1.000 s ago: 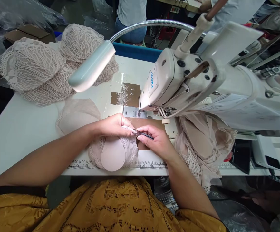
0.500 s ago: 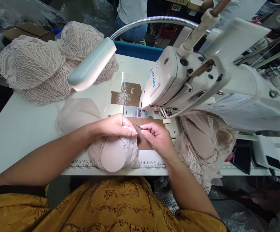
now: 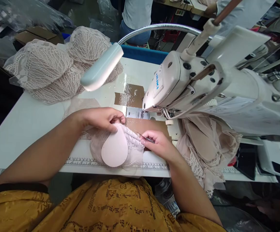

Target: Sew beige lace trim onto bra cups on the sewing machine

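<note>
Lace cup (image 3: 120,146) lies on the table (image 3: 21,129) just in front of the sewing machine (image 3: 178,83). Left hand (image 3: 101,117) pinches its upper edge; right hand (image 3: 158,143) pinches small snips (image 3: 146,138) at its right edge. Beyond the machine's lamp (image 3: 101,67) sits a lace pile (image 3: 57,67).

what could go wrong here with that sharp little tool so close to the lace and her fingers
The right hand pinches a thin metal tool whose tip rests at the lace edge of the bra cup; a slip could snag or cut the lace. The left hand holds the cup close by, so its fingertips might get pricked. The cup overhangs the table edge and could slide off if released.
</note>
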`<state>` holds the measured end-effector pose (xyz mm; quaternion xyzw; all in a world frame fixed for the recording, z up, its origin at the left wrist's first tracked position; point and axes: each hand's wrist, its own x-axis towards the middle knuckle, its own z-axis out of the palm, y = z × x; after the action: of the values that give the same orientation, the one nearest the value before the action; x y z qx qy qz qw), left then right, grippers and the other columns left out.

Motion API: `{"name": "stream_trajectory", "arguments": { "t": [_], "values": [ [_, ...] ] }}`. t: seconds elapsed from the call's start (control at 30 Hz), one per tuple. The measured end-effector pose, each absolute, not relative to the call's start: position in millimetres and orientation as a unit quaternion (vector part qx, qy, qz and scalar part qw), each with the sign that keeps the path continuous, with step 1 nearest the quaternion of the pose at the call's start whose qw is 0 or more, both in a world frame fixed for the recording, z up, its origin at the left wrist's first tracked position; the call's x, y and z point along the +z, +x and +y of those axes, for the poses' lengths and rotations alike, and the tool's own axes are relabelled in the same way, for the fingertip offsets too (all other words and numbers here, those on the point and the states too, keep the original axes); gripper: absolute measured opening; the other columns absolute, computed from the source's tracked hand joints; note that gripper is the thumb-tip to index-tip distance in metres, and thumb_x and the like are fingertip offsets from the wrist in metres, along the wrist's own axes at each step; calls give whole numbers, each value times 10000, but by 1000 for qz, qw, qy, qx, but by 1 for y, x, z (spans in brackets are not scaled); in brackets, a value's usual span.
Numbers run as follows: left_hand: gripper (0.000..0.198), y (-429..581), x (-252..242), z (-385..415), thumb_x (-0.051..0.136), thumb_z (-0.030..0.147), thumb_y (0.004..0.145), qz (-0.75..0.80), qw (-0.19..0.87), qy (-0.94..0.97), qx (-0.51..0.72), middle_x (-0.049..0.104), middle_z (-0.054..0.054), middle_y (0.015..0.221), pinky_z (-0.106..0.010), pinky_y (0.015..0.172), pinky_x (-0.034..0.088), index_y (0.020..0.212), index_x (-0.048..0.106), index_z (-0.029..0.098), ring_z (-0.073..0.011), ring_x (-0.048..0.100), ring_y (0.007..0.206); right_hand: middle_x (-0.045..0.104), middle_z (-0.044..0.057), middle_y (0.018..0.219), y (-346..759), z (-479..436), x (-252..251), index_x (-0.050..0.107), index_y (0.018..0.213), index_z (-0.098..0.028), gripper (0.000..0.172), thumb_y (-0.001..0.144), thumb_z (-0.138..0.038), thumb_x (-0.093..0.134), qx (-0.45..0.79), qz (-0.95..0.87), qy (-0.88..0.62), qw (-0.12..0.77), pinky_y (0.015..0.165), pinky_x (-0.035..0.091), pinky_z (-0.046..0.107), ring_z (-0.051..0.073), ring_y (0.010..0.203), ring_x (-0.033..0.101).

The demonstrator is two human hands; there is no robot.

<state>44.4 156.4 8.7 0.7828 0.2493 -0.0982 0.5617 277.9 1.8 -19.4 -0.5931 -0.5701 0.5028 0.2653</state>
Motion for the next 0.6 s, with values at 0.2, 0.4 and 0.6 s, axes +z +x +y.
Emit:
{"name": "stream_trajectory", "arguments": {
  "t": [0.2,0.4,0.6],
  "values": [
    [403,53,4,148,656,290,778,242,604,759,-1,510,16,792,-207,623,413,1155,593,161,-110,501,702,640,22,792,275,7,-20,649,877,-187,337,918,-485,498,493,-545,-586,341,656,469,265,150,751,597],
    [380,67,-2,131,669,312,816,206,648,732,49,587,-31,887,-235,684,447,1143,590,136,-130,547,776,616,6,778,264,11,-16,667,877,-187,212,794,-382,681,454,-545,-607,357,654,441,268,133,692,535],
    [286,73,-12,125,685,393,826,216,629,746,31,585,-12,803,-197,590,397,936,653,131,-106,516,690,603,-2,749,264,10,-20,638,794,-184,203,869,-368,597,433,-572,-592,368,645,403,260,132,692,521]
  ]
}}
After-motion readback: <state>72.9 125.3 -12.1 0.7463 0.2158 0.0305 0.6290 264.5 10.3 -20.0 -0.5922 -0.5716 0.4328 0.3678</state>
